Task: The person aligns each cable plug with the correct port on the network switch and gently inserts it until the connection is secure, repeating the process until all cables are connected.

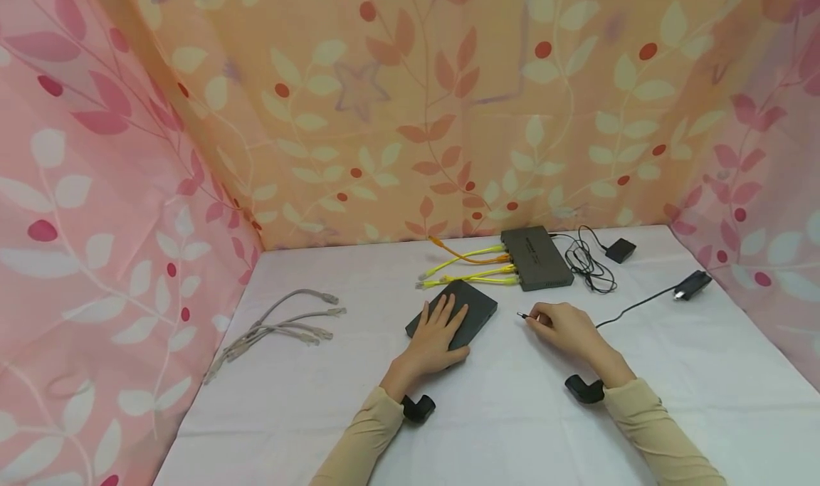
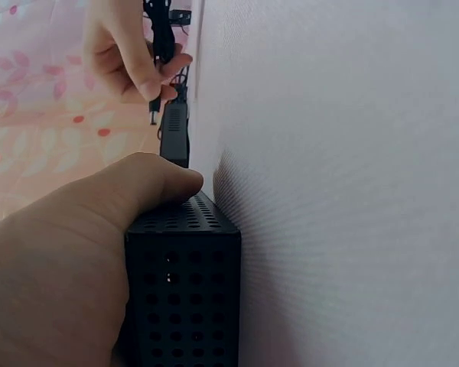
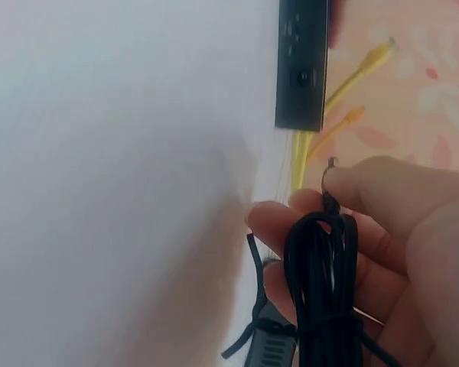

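Note:
My left hand (image 1: 432, 344) rests on a black network switch (image 1: 477, 307), its fingers spread straight over the top. In the left wrist view the thumb lies along the edge of the switch's perforated housing (image 2: 183, 298). Right of it, my right hand (image 1: 566, 329) pinches the power plug (image 1: 522, 316) of a black cord between thumb and fingers, the tip pointing toward the switch. A tied bundle of cord (image 3: 321, 290) hangs at this hand in the right wrist view. Its cord runs to a black power adapter (image 1: 692, 285). The switch's end with a round socket (image 3: 304, 76) faces the plug, apart from it.
Behind, a second black switch (image 1: 537, 258) has yellow cables (image 1: 490, 278) and an orange cable (image 1: 470, 260) plugged in. Its coiled cord (image 1: 586, 264) leads to another adapter (image 1: 620, 250). Several grey network cables (image 1: 256, 333) lie at the left on the white-covered table (image 1: 500, 429).

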`<state>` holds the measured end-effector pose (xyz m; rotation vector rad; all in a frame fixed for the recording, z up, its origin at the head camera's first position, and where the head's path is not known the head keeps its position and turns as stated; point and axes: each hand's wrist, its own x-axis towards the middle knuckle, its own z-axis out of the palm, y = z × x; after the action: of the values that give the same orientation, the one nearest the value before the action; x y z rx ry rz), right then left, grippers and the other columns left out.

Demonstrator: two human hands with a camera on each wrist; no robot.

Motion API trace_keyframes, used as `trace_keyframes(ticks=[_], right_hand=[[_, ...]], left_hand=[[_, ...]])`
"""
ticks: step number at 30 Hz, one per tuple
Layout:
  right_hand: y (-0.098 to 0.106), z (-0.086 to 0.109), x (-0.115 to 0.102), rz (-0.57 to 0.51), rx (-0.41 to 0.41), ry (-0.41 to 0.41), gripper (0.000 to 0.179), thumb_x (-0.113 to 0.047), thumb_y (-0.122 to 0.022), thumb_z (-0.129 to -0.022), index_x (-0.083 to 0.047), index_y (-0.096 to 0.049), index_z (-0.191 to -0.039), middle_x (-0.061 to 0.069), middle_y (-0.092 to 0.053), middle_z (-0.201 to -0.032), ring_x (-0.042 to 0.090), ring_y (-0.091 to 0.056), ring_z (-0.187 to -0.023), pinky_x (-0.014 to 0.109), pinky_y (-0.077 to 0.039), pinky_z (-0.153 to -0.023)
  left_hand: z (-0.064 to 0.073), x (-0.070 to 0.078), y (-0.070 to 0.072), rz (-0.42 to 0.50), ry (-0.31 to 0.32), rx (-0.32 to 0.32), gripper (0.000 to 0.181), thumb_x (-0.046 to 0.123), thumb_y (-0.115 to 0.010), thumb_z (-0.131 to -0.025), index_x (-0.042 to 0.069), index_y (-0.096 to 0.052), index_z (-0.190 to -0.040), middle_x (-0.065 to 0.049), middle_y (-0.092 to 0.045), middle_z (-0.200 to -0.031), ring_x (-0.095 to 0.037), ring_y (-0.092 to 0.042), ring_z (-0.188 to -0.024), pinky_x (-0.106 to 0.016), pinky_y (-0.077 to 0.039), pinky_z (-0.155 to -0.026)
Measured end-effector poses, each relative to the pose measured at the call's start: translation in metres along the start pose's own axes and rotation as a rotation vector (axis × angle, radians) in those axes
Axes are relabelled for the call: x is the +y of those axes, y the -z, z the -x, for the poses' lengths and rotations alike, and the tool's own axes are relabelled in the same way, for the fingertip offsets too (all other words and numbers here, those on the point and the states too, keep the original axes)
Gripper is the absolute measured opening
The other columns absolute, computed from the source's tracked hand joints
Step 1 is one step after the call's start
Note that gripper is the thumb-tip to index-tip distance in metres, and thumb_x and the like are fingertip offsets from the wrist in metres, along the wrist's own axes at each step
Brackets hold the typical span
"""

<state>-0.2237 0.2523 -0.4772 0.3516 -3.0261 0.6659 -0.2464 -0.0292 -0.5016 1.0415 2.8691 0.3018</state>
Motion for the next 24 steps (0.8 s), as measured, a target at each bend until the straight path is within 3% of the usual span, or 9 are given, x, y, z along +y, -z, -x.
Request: trace_keyframes(ticks=[13, 24], right_hand=[[-0.017, -0.012, -0.013, -0.136, 0.064, -0.011, 0.011, -0.022, -0.066, -0.085, -0.013, -0.067, -0.079, -0.006, -0.059, -0.069, 0.007, -0.049, -0.056, 0.027, -0.040, -0.053], [-0.028, -0.020, -0.030, -0.141, 0.041, -0.038, 0.014, -0.027, -0.066, -0.085, -0.016, -0.068, -0.076, -0.009, -0.058, -0.063, 0.008, -0.048, -0.055, 0.027, -0.039, -0.050]], left_hand=[[-0.001, 0.001, 0.002, -0.023, -0.024, 0.030, 0.077, 0.052, -0.047, -0.090, 0.018, -0.011, -0.150, -0.014, -0.003, -0.155, -0.028, 0.000, -0.143, -0.053, -0.002, -0.112], [-0.001, 0.001, 0.002, -0.030, -0.016, 0.031, 0.077, 0.051, -0.048, -0.090, 0.018, -0.013, -0.150, -0.013, -0.004, -0.155, -0.028, 0.000, -0.143, -0.053, -0.002, -0.112]])
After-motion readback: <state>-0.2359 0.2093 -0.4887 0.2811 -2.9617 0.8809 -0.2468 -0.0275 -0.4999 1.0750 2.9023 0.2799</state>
